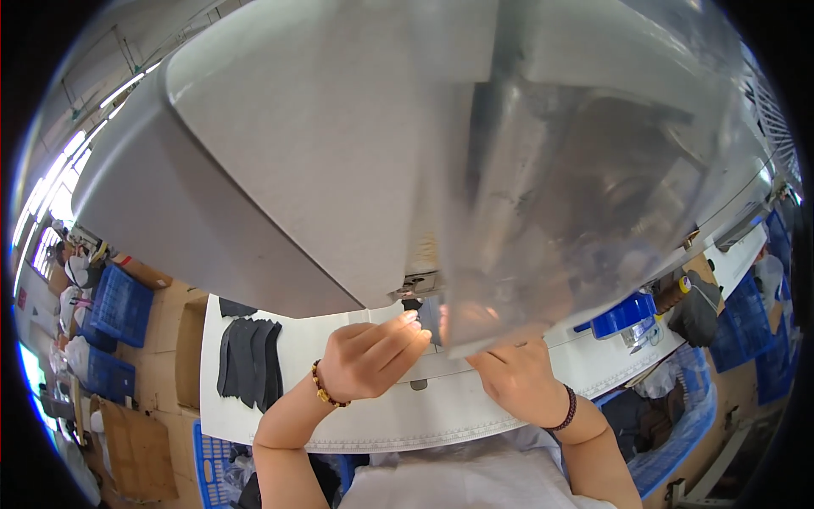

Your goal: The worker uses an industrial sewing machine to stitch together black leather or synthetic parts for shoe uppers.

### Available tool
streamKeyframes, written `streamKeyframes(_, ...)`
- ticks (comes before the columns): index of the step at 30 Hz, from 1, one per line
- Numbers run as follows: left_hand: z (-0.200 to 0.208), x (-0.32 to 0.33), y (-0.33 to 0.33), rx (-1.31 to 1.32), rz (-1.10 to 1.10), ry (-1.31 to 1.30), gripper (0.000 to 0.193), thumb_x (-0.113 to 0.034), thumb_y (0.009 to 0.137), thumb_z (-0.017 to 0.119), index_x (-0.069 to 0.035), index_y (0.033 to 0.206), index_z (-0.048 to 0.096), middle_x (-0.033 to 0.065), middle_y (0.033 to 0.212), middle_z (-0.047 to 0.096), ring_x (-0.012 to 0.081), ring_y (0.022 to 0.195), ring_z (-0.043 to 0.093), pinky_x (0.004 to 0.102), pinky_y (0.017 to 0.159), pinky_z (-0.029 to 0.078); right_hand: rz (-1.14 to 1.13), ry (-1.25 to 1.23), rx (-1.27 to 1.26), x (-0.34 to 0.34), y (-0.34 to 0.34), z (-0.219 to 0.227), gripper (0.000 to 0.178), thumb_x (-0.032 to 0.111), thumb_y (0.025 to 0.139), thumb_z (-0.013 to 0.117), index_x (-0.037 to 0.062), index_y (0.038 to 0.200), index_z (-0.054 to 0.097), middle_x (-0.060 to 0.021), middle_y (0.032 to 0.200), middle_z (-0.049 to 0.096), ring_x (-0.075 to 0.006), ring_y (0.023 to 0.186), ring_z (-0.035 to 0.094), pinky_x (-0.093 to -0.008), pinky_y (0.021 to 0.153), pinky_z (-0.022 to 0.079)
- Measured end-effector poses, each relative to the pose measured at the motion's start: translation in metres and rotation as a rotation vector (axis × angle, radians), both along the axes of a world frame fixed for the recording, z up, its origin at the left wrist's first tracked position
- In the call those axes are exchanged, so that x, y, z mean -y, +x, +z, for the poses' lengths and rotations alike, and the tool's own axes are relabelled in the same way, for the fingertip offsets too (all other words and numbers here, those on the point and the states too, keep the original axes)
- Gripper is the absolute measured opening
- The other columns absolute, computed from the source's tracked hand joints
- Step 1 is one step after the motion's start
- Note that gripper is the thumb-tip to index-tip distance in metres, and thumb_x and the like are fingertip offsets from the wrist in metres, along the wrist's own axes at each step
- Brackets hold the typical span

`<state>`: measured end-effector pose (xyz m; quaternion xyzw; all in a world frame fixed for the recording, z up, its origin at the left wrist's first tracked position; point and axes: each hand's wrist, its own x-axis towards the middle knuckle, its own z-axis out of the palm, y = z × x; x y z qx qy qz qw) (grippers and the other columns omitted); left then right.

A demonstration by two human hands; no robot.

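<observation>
A large pale sewing machine point(314, 153) fills the upper view, its metal needle area point(415, 287) low in the middle. Just in front of it is my left hand point(373, 356), closed, thumb and fingers pressed together. A small dark piece point(411, 304) shows at its fingertips; whether they grip it is unclear. My right hand point(519, 382) is at the right of the needle area, its fingers blurred and partly hidden behind a clear plastic shield point(585, 195). Several dark grey fabric strips point(248, 363) lie side by side on the white table point(365, 424), left of my left hand.
A blue tray point(623, 316) and a thread cone point(672, 294) stand to the right. Blue baskets flank me below the table: one point(212, 467) at left, another point(691, 424) at right holding dark cloth. Blue crates point(123, 305) and a cardboard box point(136, 450) are on the left floor.
</observation>
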<state>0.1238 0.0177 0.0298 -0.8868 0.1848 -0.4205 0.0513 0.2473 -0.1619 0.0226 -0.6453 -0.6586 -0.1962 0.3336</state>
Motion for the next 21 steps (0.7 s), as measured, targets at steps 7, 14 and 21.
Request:
streamKeyframes(7, -0.003, -0.005, 0.007, 0.017, 0.001, -0.024, 0.019, 0.004, 0.065, 0.063, -0.002, 0.082, 0.063, 0.0053, 0.077, 0.058, 0.0146, 0.069, 0.063, 0.02, 0.043, 0.045, 0.034, -0.027, 0.052, -0.007, 0.015, 0.012, 0.026, 0.004, 0.06, 0.059, 0.0047, 0.086, 0.061, -0.0102, 0.088, 0.059, -0.0277, 0.084, 0.056, -0.0387, 0.073, 0.046)
streamKeyframes(14, -0.001, -0.006, 0.008, -0.055, 0.044, -0.092, 0.025, 0.004, 0.063, 0.063, 0.002, 0.087, 0.062, 0.006, 0.081, 0.057, 0.0116, 0.053, 0.053, 0.021, 0.041, 0.044, 0.082, 0.007, -0.157, -0.019, 0.028, 0.005, 0.02, 0.005, 0.056, 0.063, 0.0075, 0.076, 0.062, -0.0068, 0.083, 0.059, -0.0259, 0.082, 0.056, -0.0385, 0.075, 0.047)
streamKeyframes(21, -0.011, -0.011, 0.009, -0.066, 0.06, -0.106, 0.027, 0.001, 0.064, 0.062, 0.003, 0.091, 0.063, 0.0076, 0.084, 0.059, 0.0109, 0.05, 0.051, 0.0213, 0.04, 0.044, 0.153, 0.181, -0.298, -0.018, 0.031, 0.036, 0.012, 0.004, 0.062, 0.067, 0.0077, 0.072, 0.061, -0.0075, 0.076, 0.059, -0.0262, 0.073, 0.057, -0.0335, 0.064, 0.045)
